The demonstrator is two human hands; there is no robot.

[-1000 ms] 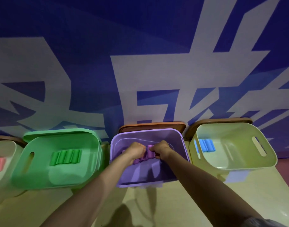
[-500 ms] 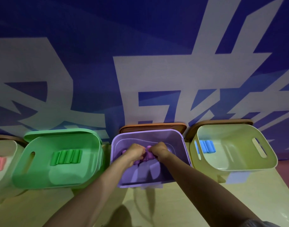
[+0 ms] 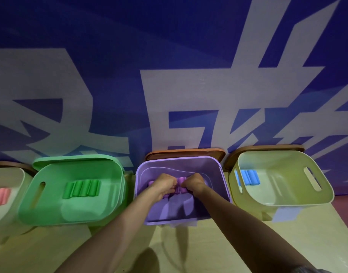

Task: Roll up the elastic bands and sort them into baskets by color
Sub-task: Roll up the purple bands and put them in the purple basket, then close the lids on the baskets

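Note:
Both my hands reach into the purple basket [image 3: 224,186] in the middle. My left hand [image 3: 164,184] and my right hand [image 3: 193,183] are curled on a purple rolled band [image 3: 181,181] between them, knuckles up. More purple rolls lie under the hands, mostly hidden. The green basket [image 3: 41,211] to the left holds several green rolls [image 3: 81,189]. The pale yellow basket [image 3: 317,198] to the right holds blue rolls [image 3: 248,177]. At the far left edge, pink rolls [image 3: 0,196] lie in a pale basket [image 3: 15,172].
The baskets stand in a row on a light tabletop [image 3: 208,243], tilted against a blue and white banner wall [image 3: 169,75]. Brown lids [image 3: 185,152] stand behind the purple and yellow baskets. A pale label [image 3: 285,213] hangs on the yellow basket's front.
My hands have stayed in the purple basket, shifting only slightly on the purple roll. The baskets have not moved.

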